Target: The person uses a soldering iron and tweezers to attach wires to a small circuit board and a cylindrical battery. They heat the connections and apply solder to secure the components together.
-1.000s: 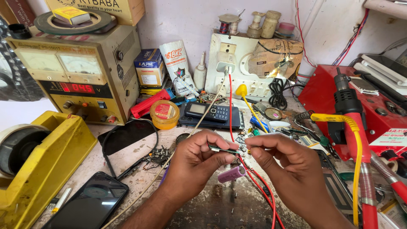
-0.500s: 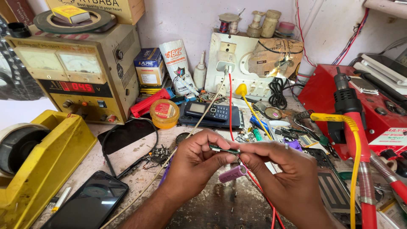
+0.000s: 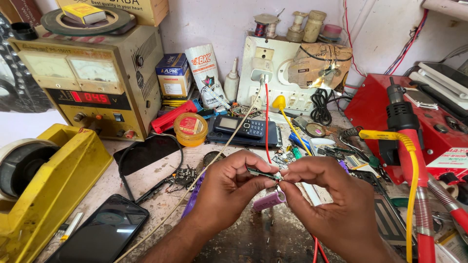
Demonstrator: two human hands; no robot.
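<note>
Both hands — left hand (image 3: 229, 187), right hand (image 3: 331, 204) — pinch a thin green circuit strip (image 3: 261, 172) (rigid).

electronics repair workshop: bench power supply (image 3: 87, 83), hot-air gun (image 3: 407, 129), loose parts

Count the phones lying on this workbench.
2. A black smartphone lies face up at the front left, beside the yellow tape dispenser. A small keypad phone lies further back, below the white switchboard. Clutter may hide others.
</note>
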